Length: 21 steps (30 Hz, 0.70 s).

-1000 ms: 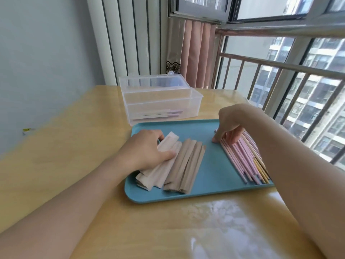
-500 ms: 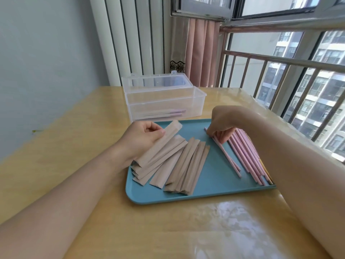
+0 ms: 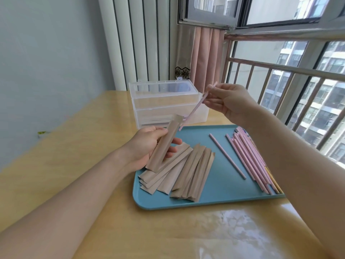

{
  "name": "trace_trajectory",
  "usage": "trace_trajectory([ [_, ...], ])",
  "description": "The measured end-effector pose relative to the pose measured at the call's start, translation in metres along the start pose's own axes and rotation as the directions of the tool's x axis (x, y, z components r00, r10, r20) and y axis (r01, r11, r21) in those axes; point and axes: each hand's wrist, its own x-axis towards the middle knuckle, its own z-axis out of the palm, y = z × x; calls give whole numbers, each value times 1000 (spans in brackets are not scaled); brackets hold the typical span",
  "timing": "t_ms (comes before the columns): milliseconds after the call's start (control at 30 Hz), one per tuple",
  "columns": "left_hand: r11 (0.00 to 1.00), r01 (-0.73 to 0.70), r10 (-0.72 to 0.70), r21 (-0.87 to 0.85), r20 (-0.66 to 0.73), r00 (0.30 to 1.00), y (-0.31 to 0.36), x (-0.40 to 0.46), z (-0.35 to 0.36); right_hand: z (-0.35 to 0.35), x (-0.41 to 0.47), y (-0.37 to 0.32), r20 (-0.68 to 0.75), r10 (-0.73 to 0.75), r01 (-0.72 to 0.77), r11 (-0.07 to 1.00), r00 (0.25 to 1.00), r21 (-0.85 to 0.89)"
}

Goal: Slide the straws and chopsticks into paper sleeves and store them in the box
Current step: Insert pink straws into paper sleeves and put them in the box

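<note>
My left hand (image 3: 149, 144) holds one brown paper sleeve (image 3: 164, 144) tilted up above the blue tray (image 3: 224, 199). My right hand (image 3: 229, 103) pinches a pink straw (image 3: 196, 107) in the air, its lower tip right beside the sleeve's upper end. A loose pile of paper sleeves (image 3: 179, 172) lies on the tray's left half. Several pink straws (image 3: 250, 159) lie along the tray's right side, one straw (image 3: 226, 156) apart from them, with yellow sticks at the far right edge. The clear plastic box (image 3: 168, 105) stands open behind the tray, a few sleeved items in its bottom.
The wooden table (image 3: 74, 146) ends at a grey wall on the left. A metal window railing (image 3: 280, 71) runs along the right, close to the tray. A pink curtain (image 3: 205, 58) hangs behind the box.
My left hand lifted one sleeve off the pile. My right hand picked a pink straw from the bundle and raised it toward the sleeve's top. One straw now lies apart on the tray.
</note>
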Motion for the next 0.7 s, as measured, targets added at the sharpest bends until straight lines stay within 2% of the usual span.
trace_trajectory([
  [200,998,7,-9,67,26,1000,1,-2,0,-6,3,6,-149,-54,66,995,987,76],
  [467,993,10,-27,117,142,989,0,0,-4,-8,5,7,-152,-44,62,992,987,113],
  [600,991,3,-25,137,161,987,-1,0,-5,-11,5,3,-145,-33,51,992,989,118],
  [700,993,12,-31,119,158,987,-1,0,-5,-17,7,-2,-174,-32,66,979,984,191],
])
